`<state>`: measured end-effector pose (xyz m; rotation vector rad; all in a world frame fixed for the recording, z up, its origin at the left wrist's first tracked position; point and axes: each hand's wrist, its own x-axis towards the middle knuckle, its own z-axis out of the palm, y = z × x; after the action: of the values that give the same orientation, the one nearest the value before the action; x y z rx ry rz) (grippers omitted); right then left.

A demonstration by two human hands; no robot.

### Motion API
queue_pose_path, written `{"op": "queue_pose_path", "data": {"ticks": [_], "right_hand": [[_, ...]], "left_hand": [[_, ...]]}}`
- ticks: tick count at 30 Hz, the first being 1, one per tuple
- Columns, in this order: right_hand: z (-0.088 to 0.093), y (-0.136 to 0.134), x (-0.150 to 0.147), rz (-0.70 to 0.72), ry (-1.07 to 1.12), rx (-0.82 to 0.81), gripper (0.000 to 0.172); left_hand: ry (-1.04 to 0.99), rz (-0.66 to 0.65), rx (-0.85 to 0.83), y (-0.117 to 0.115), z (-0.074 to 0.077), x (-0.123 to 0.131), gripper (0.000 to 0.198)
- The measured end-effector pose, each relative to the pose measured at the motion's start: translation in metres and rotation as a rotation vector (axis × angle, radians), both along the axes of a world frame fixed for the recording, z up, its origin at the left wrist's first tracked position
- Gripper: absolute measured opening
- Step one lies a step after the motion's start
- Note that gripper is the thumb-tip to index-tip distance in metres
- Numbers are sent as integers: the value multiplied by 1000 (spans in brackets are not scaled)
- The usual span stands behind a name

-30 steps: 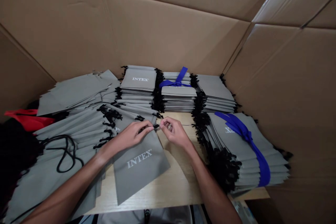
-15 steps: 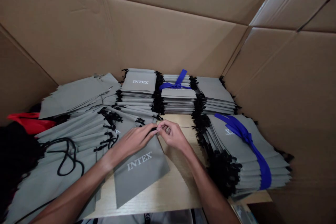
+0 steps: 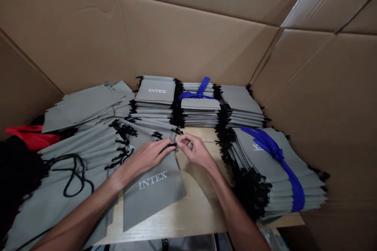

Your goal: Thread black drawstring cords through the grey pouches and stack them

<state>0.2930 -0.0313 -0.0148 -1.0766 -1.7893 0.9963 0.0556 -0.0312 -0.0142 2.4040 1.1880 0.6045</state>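
A grey drawstring pouch printed INTEX lies at a slant on the wooden table, its top corner under my hands. My left hand is closed in a pinch on the black drawcord at that corner. My right hand meets it fingertip to fingertip, thumb and index finger pinched on the cord's end. The fingers partly hide the cord, so any knot in it cannot be made out. To the left, overlapping grey pouches with black cord ends lie close to my left forearm.
Stacked pouches stand along the cardboard wall. A bundle tied with blue ribbon lies at the right. On the left are a heap of black cords, a red cloth and flat grey pieces. Bare wood shows in front.
The pouch has shifted slightly left and toward me. My fingertips have drawn a little apart, and more black cord shows between them.
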Motion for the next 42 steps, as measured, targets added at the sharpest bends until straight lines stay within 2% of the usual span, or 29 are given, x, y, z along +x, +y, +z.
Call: {"op": "queue_pose_path", "data": {"ticks": [4, 9, 15, 24, 32, 37, 42], "right_hand": [[1, -1, 0, 10, -66, 21, 33], [-10, -1, -13, -4, -92, 22, 45], [-17, 0, -20, -40, 30, 22, 49], [-16, 5, -22, -10, 331, -207, 71], [-16, 6, -18, -28, 356, -228, 71], [-22, 10, -13, -29, 372, -397, 79], [-22, 6, -15, 1, 253, -312, 75]], "left_hand": [[-16, -1, 22, 0, -1, 0, 38], [24, 15, 12, -1, 2, 0, 39], [-39, 17, -42, 1, 2, 1, 35], [-188, -65, -96, 0, 13, 3, 37], [-188, -65, -90, 0, 13, 0, 38], [-163, -80, -54, -1, 11, 2, 38], [-150, -99, -42, -2, 8, 3, 36]]}}
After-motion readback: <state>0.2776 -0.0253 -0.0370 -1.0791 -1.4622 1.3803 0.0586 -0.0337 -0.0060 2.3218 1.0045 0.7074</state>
